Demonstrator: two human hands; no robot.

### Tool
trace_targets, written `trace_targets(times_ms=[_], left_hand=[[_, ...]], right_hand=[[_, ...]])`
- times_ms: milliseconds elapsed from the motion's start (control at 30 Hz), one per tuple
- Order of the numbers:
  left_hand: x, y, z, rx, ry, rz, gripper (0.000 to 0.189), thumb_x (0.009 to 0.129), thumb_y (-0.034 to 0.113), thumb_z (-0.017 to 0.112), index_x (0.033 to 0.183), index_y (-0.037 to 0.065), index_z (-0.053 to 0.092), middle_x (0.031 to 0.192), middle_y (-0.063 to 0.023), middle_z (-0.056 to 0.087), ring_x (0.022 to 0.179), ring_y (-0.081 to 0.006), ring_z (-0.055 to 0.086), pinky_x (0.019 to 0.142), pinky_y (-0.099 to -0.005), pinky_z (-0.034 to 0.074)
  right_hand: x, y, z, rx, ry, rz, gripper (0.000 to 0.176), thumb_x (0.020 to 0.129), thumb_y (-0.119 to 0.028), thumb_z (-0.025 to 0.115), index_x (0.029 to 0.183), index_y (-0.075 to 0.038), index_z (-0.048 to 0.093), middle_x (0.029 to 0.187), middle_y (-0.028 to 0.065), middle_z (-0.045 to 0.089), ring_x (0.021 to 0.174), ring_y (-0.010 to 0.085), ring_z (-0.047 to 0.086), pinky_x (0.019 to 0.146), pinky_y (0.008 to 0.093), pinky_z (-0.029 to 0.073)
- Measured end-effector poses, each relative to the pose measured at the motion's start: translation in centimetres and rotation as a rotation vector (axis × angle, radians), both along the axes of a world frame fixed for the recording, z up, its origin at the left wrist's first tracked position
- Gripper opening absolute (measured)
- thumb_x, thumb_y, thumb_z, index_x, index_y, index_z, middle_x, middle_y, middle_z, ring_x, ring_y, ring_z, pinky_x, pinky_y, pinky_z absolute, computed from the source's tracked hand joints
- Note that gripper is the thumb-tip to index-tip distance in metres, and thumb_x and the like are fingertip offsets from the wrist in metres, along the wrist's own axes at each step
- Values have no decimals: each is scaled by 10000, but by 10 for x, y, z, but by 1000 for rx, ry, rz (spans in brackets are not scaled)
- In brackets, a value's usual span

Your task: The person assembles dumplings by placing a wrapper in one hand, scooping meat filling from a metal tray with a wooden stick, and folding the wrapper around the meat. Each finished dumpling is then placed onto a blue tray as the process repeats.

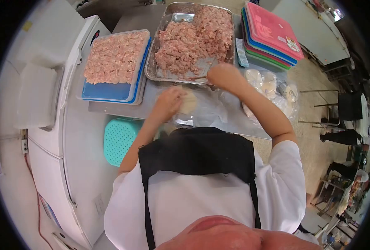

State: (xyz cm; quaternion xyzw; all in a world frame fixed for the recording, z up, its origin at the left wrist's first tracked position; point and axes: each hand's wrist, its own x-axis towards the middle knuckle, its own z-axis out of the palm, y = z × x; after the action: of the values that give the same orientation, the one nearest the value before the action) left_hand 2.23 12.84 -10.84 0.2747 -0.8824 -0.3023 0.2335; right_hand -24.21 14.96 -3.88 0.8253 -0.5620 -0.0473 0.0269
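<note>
My left hand (171,102) has its fingers closed on the edge of a pale round dumpling wrapper (188,103), low over the front of the metal table. My right hand (225,76) is in a fist around a thin brownish stick-like tool (197,77); most of the tool is hidden by the fist. That tool reaches the near edge of a large metal tray (149,68), which holds a heap of raw minced meat (181,46). Left of it, rows of meat-filled pieces (116,56) fill much of a plastic tray with a blue base (106,91).
Stacked coloured lids or trays (272,31) stand at the back right. Plastic bags with round white wrapper stacks (270,83) lie at the table's right end. A turquoise perforated stool (120,141) is below the left edge, beside a white fridge (85,137).
</note>
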Motion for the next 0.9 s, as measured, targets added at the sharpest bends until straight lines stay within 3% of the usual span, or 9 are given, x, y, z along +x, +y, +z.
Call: trace_targets(times_ms=[67,167,267,367,533,667,767,867,900], left_hand=[[-19,15,-21,-20,-52,-58,307,781,177,691,1060,60,637,1051,-145,590,1022,-348,549,903,-409,443],[-28,23,-35,-164,-129,31,289,799,192,665,1065,81,643,1048,-164,569,1040,-359,524,904,-412,433],[-25,11,-51,-38,-150,126,246,803,191,661,1021,78,672,1072,-155,581,1051,-349,526,912,-409,424],[-15,3,-50,83,-3,228,202,831,195,635,980,71,688,1106,-141,589,1064,-349,521,923,-414,414],[-3,3,-28,-8,33,252,216,872,211,588,994,59,683,1107,-144,600,1069,-349,525,927,-413,411],[-5,2,-18,-15,-79,274,210,878,210,581,993,54,661,1081,-154,609,1068,-351,527,942,-411,401],[-4,-1,-27,32,40,311,229,899,243,566,977,37,631,1063,-137,613,1026,-309,566,899,-392,434],[-7,0,-12,320,170,535,268,954,274,507,1020,28,591,1058,-108,623,969,-242,605,846,-360,475],[-5,-3,-14,541,443,533,272,967,274,494,1047,29,581,1067,-102,623,970,-224,610,842,-355,486]], right_hand=[[-17,-23,22,-40,-54,22,166,775,-134,558,722,-56,694,758,157,680,722,308,684,609,421,543],[-33,-59,-30,-201,-155,-29,166,778,-141,563,722,-54,693,753,149,679,723,315,682,598,420,542],[3,-18,-33,-111,-142,117,167,780,-138,560,735,-48,693,768,148,681,735,321,682,604,427,548],[-5,-11,-8,-24,-122,110,170,776,-134,562,728,-34,690,765,166,677,741,322,685,621,433,553],[-30,-87,-44,-126,-202,27,167,768,-119,555,731,-21,684,775,180,679,754,324,686,636,435,552],[11,-32,-31,-55,-281,219,163,768,-144,565,745,-51,697,787,171,683,748,325,684,653,435,534],[-10,-50,-8,-3,-241,140,167,772,-153,564,738,-53,693,777,176,677,744,328,678,654,445,532],[-13,-81,-22,47,-196,-16,181,785,-155,551,741,-48,690,776,182,672,752,339,671,663,446,531],[-4,-75,-36,62,-263,37,180,780,-156,556,749,-41,690,777,184,671,759,343,670,669,446,530]])
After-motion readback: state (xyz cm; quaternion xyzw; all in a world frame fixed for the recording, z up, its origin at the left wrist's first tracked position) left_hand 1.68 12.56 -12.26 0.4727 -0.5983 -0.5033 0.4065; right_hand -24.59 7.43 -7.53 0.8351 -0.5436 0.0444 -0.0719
